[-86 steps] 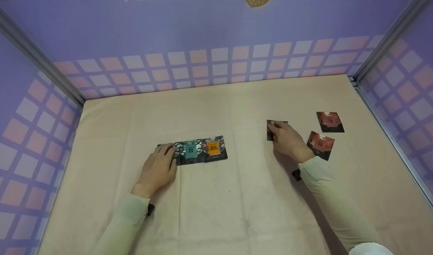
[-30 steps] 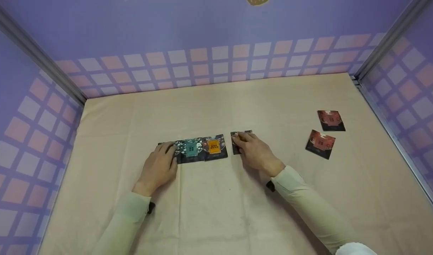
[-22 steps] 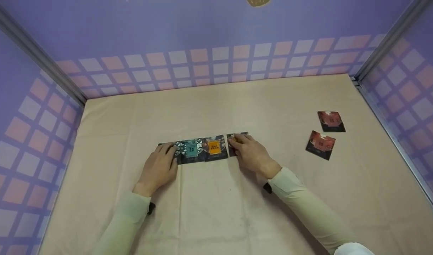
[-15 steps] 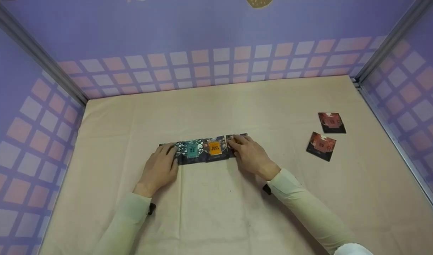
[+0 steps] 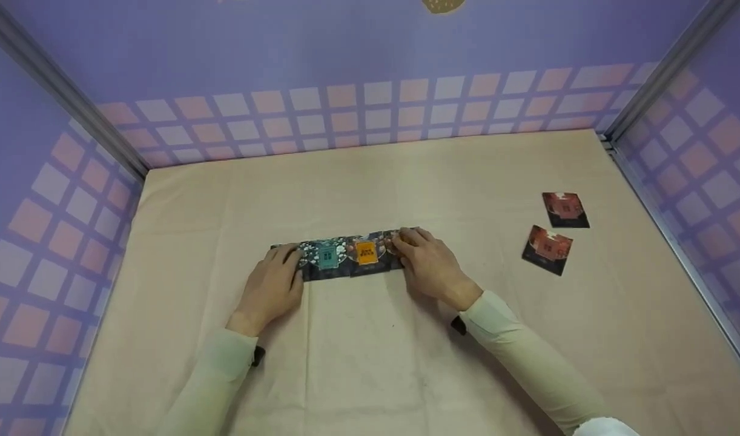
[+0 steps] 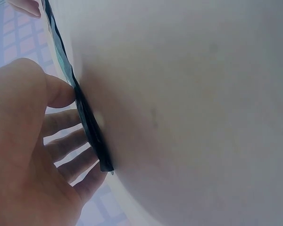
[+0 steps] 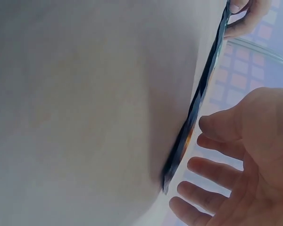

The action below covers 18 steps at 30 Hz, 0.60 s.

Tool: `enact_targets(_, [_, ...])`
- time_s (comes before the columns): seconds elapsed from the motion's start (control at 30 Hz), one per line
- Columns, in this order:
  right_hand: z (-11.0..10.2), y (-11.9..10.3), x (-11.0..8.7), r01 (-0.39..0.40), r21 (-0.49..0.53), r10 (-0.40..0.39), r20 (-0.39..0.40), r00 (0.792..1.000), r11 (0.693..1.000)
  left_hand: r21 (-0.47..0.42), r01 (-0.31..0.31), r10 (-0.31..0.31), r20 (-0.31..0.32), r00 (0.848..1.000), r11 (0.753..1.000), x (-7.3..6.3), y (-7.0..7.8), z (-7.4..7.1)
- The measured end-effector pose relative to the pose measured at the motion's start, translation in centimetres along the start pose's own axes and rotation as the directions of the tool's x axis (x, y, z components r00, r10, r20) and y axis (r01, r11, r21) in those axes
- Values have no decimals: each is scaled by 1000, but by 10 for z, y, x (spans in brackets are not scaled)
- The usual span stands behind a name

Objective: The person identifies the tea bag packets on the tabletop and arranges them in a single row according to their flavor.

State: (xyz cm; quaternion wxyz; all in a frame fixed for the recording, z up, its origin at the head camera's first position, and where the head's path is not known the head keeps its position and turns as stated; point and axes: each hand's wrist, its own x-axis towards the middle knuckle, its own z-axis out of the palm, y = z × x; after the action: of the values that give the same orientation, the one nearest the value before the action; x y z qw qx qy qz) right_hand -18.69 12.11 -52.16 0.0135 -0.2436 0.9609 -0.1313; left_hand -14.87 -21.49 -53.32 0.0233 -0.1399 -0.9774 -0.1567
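Observation:
Several flat square packets with dark lower bands lie side by side in a row on the cloth. In the middle are a packet with a teal label [image 5: 327, 255] and one with an orange label [image 5: 367, 253]. My left hand [image 5: 270, 293] rests on the left end, its fingers fairly straight over a mostly hidden packet [image 6: 95, 139], the thumb at the near edge. My right hand [image 5: 433, 266] is over the right-end packet [image 5: 395, 253], covering most of it. In the right wrist view its fingers look extended and slightly apart from the packet's edge.
Two packets with red labels lie apart at the right, a farther one [image 5: 565, 209] and a nearer, turned one [image 5: 547, 249]. A pale cloth [image 5: 364, 351] covers the table. Purple checked panels [image 5: 370, 54] enclose its back and sides.
My right hand has slid a packet leftward from near the red ones until it meets the orange-label packet, closing the gap. My left hand has stayed on the row's left end.

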Motion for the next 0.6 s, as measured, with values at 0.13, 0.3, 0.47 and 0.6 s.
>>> enact_targets(0.13, [-5, 5, -4, -4, 1, 4, -8, 1000, 1000, -1, -8, 8, -11, 1000, 1000, 0, 1, -1])
enact_targets(0.3, [-11, 16, -8, -22, 23, 23, -14, 1000, 999, -4, -24, 23, -30, 999, 1000, 2, 1, -1])
enact_targets(0.47, [-16, 30, -15, -30, 43, 32, -45, 998, 999, -1, -26, 25, -31, 999, 1000, 1, 1, 0])
enact_targets(0.6, [-20, 46, -24, -37, 54, 40, -62, 997, 998, -1, -25, 25, -27, 999, 1000, 1, 2, 1])
